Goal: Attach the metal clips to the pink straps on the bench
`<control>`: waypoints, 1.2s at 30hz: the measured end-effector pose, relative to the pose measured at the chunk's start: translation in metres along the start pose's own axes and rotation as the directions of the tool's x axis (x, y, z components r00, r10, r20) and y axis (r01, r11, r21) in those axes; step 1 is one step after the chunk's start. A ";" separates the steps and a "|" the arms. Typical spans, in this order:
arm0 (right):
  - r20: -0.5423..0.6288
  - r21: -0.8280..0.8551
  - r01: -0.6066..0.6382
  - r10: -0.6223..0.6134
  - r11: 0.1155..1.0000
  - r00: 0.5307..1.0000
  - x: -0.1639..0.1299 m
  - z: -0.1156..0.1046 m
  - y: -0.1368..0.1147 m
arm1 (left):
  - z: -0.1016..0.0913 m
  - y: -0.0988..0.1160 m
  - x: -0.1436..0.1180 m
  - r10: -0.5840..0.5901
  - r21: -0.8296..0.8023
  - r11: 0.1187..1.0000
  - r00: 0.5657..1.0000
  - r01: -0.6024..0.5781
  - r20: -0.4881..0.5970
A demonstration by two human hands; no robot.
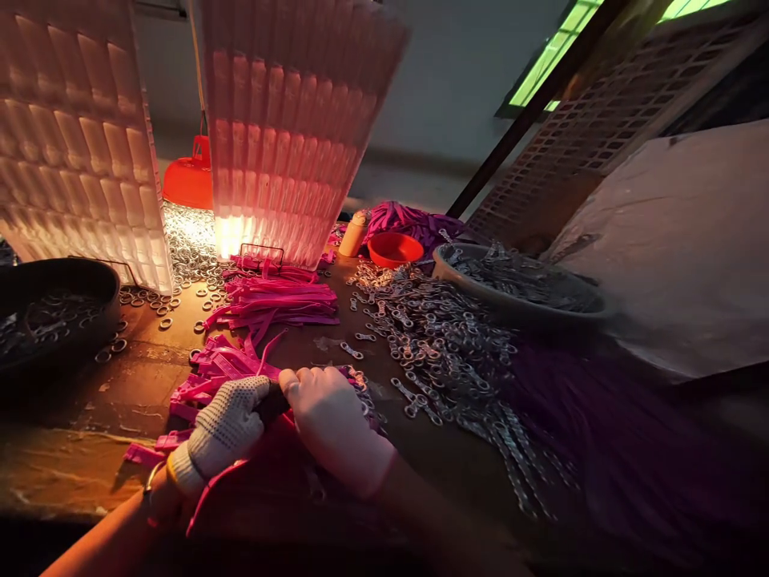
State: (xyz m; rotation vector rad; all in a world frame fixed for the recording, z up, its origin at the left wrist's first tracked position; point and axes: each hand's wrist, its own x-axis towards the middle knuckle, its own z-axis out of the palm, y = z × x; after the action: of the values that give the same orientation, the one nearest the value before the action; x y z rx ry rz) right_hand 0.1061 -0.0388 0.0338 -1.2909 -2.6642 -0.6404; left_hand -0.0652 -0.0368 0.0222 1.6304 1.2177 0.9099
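Observation:
My left hand (pixel 222 433), in a white knitted glove, and my right hand (pixel 336 425), in a thin pale glove, meet at the near edge of a wooden table (pixel 78 449). Both close around a small dark object (pixel 273 403) and pink strap material; what exactly sits between the fingers is hidden. Pink straps (pixel 210 373) lie under and left of my hands, and a second heap of pink straps (pixel 282 296) lies farther back. A wide spread of silver metal clasps (pixel 438 344) lies just right of my right hand.
A dark bowl of metal parts (pixel 54 312) stands at left, a grey bowl of clasps (pixel 517 284) at right. Behind are white ribbed panels (pixel 288 128), loose metal rings (pixel 189 240), a red lamp shade (pixel 189 180), a red bowl (pixel 395 248) and purple straps (pixel 414 220).

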 end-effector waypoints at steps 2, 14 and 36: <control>-0.015 0.046 -0.030 0.031 0.998 0.999 -0.003 0.004 -0.003 | 0.001 -0.005 -0.001 -0.048 -0.099 0.994 0.996 0.055 0.077; 0.186 0.068 -0.035 0.022 0.997 0.982 -0.005 -0.003 -0.015 | 0.005 -0.026 -0.020 -0.278 -0.478 0.807 0.937 0.347 0.212; 0.464 0.421 -0.404 0.190 0.812 0.865 -0.010 -0.011 0.090 | -0.035 -0.020 0.046 -0.052 0.220 0.975 0.989 0.021 0.136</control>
State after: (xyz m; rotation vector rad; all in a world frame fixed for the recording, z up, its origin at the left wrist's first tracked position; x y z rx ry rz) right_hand 0.1808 -0.0007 0.0700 -1.7525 -2.5324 0.4025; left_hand -0.0922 0.0179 0.0173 1.8066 1.2796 0.6429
